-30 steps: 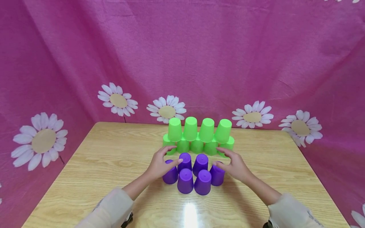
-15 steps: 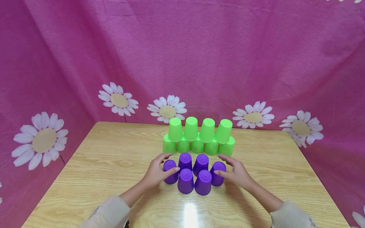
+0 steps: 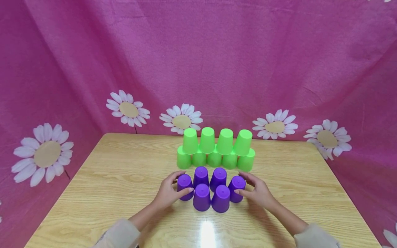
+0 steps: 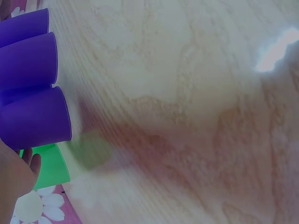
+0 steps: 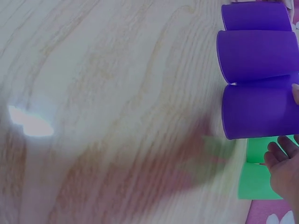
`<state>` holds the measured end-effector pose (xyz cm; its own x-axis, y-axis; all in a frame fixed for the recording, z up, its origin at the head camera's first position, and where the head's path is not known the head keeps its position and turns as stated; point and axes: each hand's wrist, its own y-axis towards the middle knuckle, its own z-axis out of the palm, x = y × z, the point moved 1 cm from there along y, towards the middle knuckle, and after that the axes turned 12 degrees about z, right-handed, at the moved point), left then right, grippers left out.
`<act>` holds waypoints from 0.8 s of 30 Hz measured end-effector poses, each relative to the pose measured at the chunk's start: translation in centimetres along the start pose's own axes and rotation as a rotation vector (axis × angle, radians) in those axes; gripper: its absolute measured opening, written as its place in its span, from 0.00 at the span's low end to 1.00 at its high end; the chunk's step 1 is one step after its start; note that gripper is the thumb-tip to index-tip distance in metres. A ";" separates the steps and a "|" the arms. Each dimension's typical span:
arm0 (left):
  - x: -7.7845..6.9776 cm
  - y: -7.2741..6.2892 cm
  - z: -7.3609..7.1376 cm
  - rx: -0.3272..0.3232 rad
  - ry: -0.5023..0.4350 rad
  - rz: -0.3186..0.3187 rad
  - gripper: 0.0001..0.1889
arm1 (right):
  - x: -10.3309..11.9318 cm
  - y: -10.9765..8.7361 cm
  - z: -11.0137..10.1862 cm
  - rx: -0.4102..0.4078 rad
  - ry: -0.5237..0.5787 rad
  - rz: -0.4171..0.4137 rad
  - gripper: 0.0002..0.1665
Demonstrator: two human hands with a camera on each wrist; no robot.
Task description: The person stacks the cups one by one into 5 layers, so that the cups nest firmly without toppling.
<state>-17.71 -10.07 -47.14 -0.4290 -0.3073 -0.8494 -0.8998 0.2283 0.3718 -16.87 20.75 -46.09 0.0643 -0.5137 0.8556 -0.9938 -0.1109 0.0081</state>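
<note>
Several purple cups stand upside down on the table, grouped close together. Around the leftmost purple cup (image 3: 184, 183) curves my left hand (image 3: 166, 193), thumb in front and fingers behind. My right hand (image 3: 260, 193) spans the rightmost purple cup (image 3: 237, 182) likewise, its thumb over the cup's front. In the right wrist view, loosely bent fingers (image 5: 279, 151) sit apart from that cup's side. The left wrist view shows part of the left hand (image 4: 16, 175) beside its purple cup (image 4: 37, 119); the thumb is hidden there. Between them stand a front pair, including one purple cup (image 3: 202, 198), and a rear pair.
Behind the purple cups, several green cups (image 3: 214, 159) form a lower row, with a second row of green cups (image 3: 207, 139) on top, all upside down. The wooden table (image 3: 130, 162) meets a pink cloth (image 3: 198, 69) with daisies at its back and sides.
Both hands have come down and nearer to me, from above the outer purple cups to around their sides. The cups stay where they were.
</note>
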 end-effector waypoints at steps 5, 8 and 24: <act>0.4 -0.1 0.1 -0.022 -0.020 -0.009 0.32 | -0.4 -0.1 0.3 0.000 0.046 0.013 0.36; 0.5 -0.2 0.1 -0.023 -0.019 -0.021 0.32 | -0.6 -0.1 0.4 0.003 0.071 0.028 0.36; 1.2 -0.7 0.3 -0.012 -0.027 -0.031 0.29 | -1.5 -0.3 0.8 0.019 0.159 0.004 0.28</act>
<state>-17.58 -10.34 -48.51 -0.3984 -0.2891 -0.8705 -0.9137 0.2076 0.3492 -16.56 20.87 -47.85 0.0440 -0.3731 0.9267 -0.9920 -0.1266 -0.0038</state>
